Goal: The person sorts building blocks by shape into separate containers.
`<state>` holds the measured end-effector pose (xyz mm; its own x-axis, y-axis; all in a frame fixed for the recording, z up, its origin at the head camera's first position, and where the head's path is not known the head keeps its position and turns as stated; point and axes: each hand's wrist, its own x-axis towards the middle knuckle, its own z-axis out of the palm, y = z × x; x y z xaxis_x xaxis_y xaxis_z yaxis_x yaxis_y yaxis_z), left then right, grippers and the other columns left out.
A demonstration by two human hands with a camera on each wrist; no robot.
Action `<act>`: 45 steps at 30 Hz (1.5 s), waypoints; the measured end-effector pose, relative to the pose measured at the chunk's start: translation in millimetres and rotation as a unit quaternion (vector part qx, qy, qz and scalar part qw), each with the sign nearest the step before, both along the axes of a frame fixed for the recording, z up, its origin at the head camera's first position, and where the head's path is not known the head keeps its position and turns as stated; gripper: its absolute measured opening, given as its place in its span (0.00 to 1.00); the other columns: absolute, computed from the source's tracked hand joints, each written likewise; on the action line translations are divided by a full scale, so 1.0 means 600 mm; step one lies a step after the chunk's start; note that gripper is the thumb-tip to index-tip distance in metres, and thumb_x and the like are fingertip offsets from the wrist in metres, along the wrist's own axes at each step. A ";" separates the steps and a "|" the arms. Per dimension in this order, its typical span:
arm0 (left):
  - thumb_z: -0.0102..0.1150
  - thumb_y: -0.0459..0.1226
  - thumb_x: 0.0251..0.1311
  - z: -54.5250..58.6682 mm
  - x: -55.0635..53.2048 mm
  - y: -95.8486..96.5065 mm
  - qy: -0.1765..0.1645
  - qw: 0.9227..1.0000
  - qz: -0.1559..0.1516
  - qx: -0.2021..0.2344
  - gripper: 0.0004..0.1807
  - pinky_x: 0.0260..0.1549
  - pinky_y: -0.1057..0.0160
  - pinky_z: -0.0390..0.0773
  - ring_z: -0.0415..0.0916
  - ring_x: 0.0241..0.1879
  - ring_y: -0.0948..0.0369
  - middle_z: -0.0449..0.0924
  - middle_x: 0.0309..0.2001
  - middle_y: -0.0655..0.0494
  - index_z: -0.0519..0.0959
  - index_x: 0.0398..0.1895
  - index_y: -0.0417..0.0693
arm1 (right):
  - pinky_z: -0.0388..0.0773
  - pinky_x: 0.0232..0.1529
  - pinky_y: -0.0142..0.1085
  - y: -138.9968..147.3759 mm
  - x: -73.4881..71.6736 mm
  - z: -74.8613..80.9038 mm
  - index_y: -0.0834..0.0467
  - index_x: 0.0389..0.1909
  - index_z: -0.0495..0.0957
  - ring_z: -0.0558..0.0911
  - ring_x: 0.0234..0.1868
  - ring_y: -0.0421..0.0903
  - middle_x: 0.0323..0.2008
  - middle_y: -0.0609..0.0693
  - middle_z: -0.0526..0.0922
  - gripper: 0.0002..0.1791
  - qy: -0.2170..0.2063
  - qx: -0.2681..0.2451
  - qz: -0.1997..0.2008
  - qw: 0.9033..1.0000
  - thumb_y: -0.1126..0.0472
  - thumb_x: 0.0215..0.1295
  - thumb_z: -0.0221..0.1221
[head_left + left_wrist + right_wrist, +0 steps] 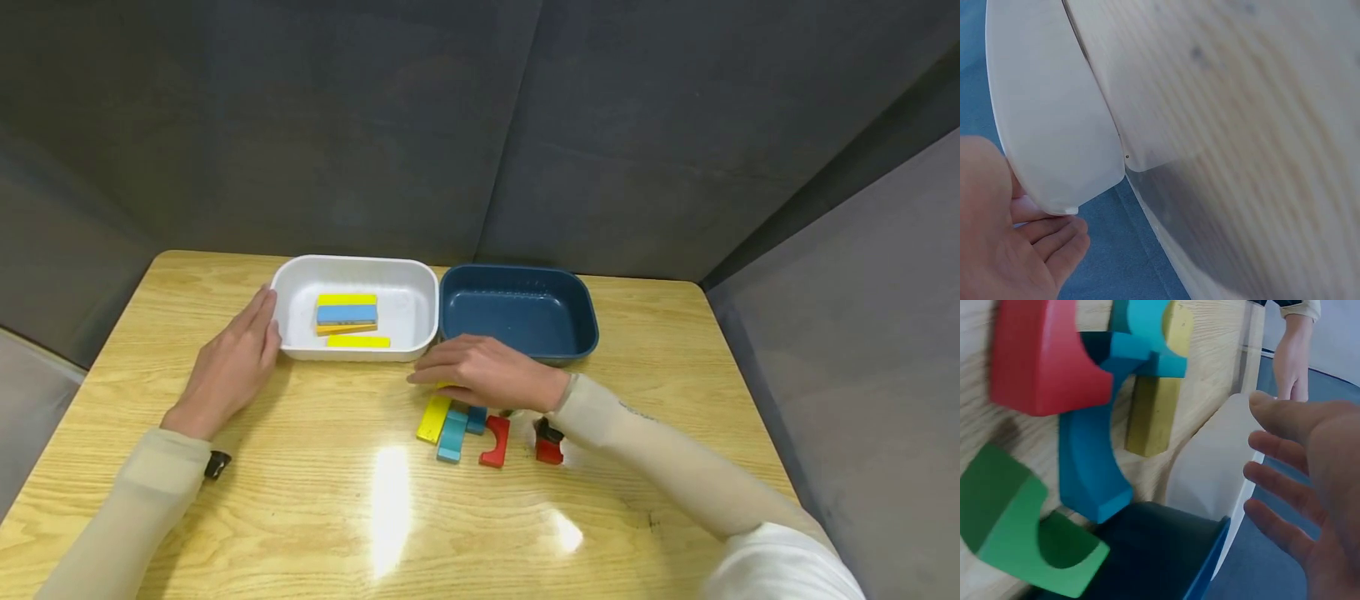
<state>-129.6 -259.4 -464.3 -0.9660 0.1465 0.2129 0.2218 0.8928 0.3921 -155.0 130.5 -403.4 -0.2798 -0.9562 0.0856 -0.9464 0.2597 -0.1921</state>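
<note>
At the white bin's [360,354] left end, my left hand [232,362] rests its fingers against the outer wall; the left wrist view has them touching the rim. My right hand [487,372] hangs over the table just in front of where the two bins meet, fingers extended, nothing in its grasp. Below it lie toy blocks: a yellow block [433,421], a teal arch block [452,437], a blue arch block [1088,450] and a red arch block [497,442]. A green arch block [1004,500] shows in the right wrist view, mostly hidden in the head view.
Inside the white bin lie a blue block [347,314], an orange block [345,329] and yellow blocks [358,342]. Touching that bin on the right stands a dark blue bin [592,333]. Another red piece [549,451] sits by my right wrist. Grey panels [375,125] rise behind the table.
</note>
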 end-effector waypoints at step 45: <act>0.38 0.42 0.86 0.001 0.001 -0.001 -0.020 1.000 0.000 -0.002 0.33 0.66 0.27 0.69 0.60 0.78 0.33 0.48 0.86 0.41 0.52 0.85 0.35 | 0.77 0.70 0.36 -0.008 0.000 -0.069 0.50 0.68 0.84 0.81 0.66 0.46 0.64 0.49 0.84 0.20 -0.002 0.099 0.058 0.993 0.63 0.80 0.60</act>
<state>-129.3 -259.9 -463.8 -0.9737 0.1472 0.1739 0.2061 0.8945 0.3967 -154.9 125.6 -444.7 -0.1670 -0.9799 -0.1091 -0.9714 0.1825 -0.1518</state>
